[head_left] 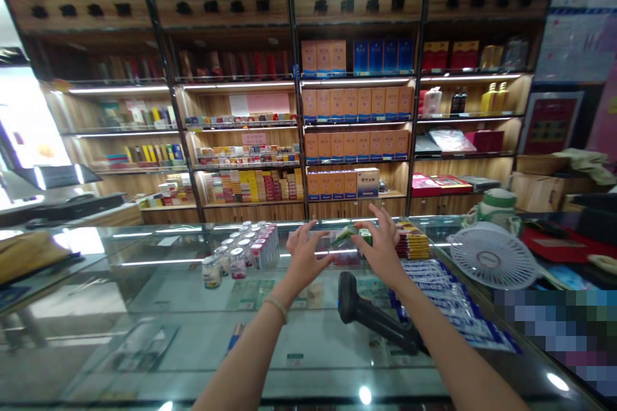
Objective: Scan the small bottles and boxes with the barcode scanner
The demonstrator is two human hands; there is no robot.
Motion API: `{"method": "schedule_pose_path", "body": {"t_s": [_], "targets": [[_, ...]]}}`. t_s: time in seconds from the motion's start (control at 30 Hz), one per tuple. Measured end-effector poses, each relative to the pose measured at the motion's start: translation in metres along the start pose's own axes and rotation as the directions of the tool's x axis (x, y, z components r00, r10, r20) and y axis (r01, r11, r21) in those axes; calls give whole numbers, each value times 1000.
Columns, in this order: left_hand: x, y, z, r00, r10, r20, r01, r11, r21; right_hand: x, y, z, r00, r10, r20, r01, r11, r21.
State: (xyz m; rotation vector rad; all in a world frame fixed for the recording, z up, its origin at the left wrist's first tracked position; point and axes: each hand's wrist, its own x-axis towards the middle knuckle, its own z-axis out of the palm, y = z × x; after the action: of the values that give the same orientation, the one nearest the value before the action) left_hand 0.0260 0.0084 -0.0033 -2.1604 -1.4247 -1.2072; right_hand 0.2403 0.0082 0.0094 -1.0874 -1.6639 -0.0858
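A small green-and-white packet [344, 234] is pinched at the thumb and finger of my right hand [383, 247], tilted above the glass counter. My left hand [306, 250] is just left of the packet, thumb and fingers apart, with nothing visible in it. Behind the right fingers, part of another green pack [365, 236] shows. A black handheld scanner [373, 318] lies on the glass between my forearms. Rows of small clear jars with white lids [238, 263] stand to the left of my left hand.
Blue-and-white packets [448, 298] and yellow-brown packs [413, 241] lie on the right. Beyond them are a white fan [494, 255] and a green-lidded jug [499, 209]. Stocked wooden shelves [357, 205] stand behind the glass counter [187, 334].
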Motion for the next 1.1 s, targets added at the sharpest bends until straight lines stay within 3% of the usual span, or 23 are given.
{"method": "schedule_pose_path", "body": {"t_s": [0.33, 0.6, 0.83, 1.1], "targets": [[-1, 8, 0, 998, -17, -68, 17, 1000, 3, -7, 9, 2, 998, 23, 57, -24, 1000, 20], [-2, 9, -18, 989, 29, -143, -14, 995, 102, -10, 13, -2, 992, -109, 68, 121, 970, -212], [-5, 11, -21, 979, 111, -171, -74, 975, 209, -11, 13, -3, 987, -125, 104, 150, 945, -292], [-6, 8, -19, 966, 119, -231, -75, 979, 189, -8, -2, -29, 971, -127, 201, 204, 880, -430]]}}
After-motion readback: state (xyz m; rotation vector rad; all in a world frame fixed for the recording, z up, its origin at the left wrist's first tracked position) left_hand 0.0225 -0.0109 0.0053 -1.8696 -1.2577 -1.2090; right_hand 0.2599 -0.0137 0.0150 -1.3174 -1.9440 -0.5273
